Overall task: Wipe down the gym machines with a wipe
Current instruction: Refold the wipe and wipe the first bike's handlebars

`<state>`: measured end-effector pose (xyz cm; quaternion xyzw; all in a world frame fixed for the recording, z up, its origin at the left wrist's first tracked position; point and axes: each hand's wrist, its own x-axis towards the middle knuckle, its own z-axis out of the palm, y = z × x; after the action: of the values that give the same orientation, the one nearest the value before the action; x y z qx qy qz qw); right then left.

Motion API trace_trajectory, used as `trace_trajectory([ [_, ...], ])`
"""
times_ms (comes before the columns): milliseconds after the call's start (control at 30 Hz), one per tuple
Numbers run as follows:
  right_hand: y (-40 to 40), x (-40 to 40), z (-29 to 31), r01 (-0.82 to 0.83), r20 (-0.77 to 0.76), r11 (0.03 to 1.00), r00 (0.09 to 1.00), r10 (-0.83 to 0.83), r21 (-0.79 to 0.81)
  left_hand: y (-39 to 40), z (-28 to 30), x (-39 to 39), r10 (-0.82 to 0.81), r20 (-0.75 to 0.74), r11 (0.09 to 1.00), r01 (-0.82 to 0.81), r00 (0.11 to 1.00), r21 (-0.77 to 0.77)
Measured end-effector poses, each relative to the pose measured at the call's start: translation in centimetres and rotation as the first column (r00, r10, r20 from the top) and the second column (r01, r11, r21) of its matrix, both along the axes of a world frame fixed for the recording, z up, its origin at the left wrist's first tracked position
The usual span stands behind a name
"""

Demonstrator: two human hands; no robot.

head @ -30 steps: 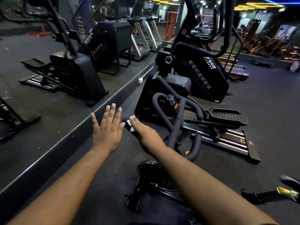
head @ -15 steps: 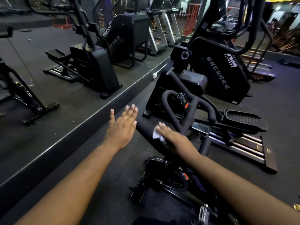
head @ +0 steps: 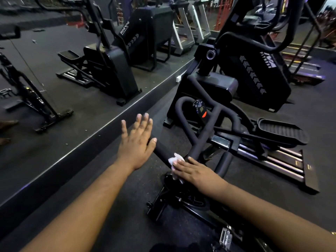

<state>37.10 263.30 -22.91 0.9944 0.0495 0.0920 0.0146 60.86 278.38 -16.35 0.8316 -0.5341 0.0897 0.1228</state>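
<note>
Wipe [head: 175, 159] position: lower centre of the frame, a crumpled white wad pressed onto the padded handlebar [head: 164, 150] of the exercise bike [head: 183, 200].

Left to right across the frame:

1. Mirror wall, left half of the frame, reflecting a row of machines.
2. Left hand [head: 135, 143], centre. Its grip is open: fingers straight and spread, palm down, holding nothing. It hovers at the free outer end of the handlebar; contact cannot be confirmed.
3. Right hand [head: 194, 171], just right of centre. Fingers lie flat on the wipe and press it against the bar. No curl around the bar is visible.
4. Elliptical trainer [head: 254, 75], right side, behind the bike.

Governing relation: the handlebar's long axis runs from upper left to lower right. The wipe sits at the right hand's fingertips, on the side toward the left hand. The right hand is nearer. Judgement: the next stroke should travel along this axis, toward the unwiped outer end.
</note>
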Motion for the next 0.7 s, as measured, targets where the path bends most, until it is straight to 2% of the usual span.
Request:
trace_trajectory([
  [67,-1.4,-2.0,0.8,-0.049,-0.091,0.999,0.995,0.048,-0.014,-1.7,0.2,-1.3,-0.034,0.122,0.997,0.024,0.992,0.079],
  [167,-3.6,-2.7,3.8,-0.030,-0.112,0.993,0.993,0.043,0.117,-4.2,-0.2,-2.9,-0.084,0.284,0.972,0.016,0.955,0.234],
  [233,-5.3,-1.9,6.0,0.120,0.015,0.976,0.992,-0.124,0.183,-5.1,-0.6,-3.6,-0.066,0.370,0.957,-0.046,0.927,0.285],
  [300,-6.8,0.0,7.4,0.305,0.092,0.921,0.938,-0.334,0.242,-5.5,-0.9,-3.9,-0.015,0.401,0.955,-0.105,0.916,0.278],
  [367,-7.4,2.1,6.8,0.448,-0.004,0.863,0.888,-0.460,0.236,-5.4,-0.9,-4.1,-0.002,0.395,0.953,-0.118,0.919,0.279],
  [433,-6.5,3.0,4.5,0.556,-0.128,0.773,0.828,-0.546,0.306,-5.2,-0.9,-4.4,-0.003,0.399,0.953,-0.119,0.917,0.280],
  [533,-4.6,2.0,1.6,0.579,-0.079,0.665,0.779,-0.622,0.472,-5.2,-0.8,-4.6,0.026,0.393,0.953,-0.142,0.919,0.269],
  [600,-3.6,1.5,0.8,0.583,-0.098,0.682,0.787,-0.609,0.441,-5.4,-0.9,-4.6,0.046,0.388,0.949,-0.162,0.921,0.271],
  [700,-0.9,0.6,0.3,0.487,-0.135,0.799,0.872,-0.471,0.354,-5.4,-1.0,-4.7,0.043,0.386,0.947,-0.160,0.922,0.277],
])
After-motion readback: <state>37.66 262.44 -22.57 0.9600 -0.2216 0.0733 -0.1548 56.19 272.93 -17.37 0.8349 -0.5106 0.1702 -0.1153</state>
